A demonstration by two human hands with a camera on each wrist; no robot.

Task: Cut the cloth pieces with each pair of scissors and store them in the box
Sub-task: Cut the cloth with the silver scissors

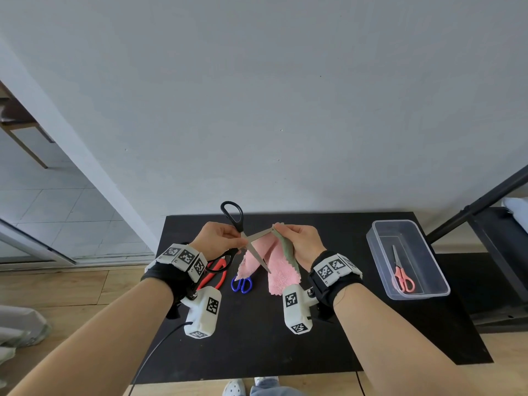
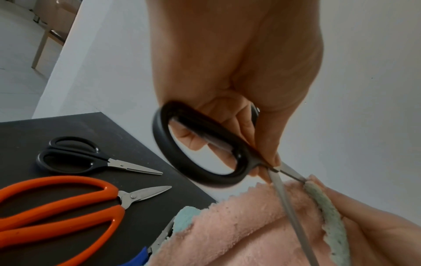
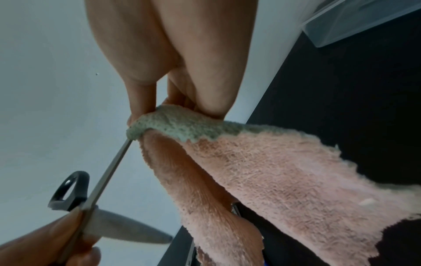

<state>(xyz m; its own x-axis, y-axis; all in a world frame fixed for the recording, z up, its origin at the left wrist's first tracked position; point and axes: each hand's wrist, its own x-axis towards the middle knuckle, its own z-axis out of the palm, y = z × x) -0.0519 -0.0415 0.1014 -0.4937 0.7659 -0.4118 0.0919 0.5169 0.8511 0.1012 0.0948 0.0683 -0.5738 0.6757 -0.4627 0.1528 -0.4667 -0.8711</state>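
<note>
Left hand point(image 1: 218, 238) grips black-handled scissors point(image 1: 245, 238), blades open at pink cloth point(image 1: 274, 264) pinched by right hand point(image 1: 303, 242); coral scissors point(image 1: 402, 274) already boxed in clear box point(image 1: 374, 252); orange scissors point(image 2: 63, 203), blue scissors point(image 1: 242, 283), small black scissors point(image 2: 86, 158) remain on table point(image 1: 257, 338).

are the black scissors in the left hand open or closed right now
Open. The black scissors in the left hand have blades spread in a wide V, one tip reaching the cloth.
</note>
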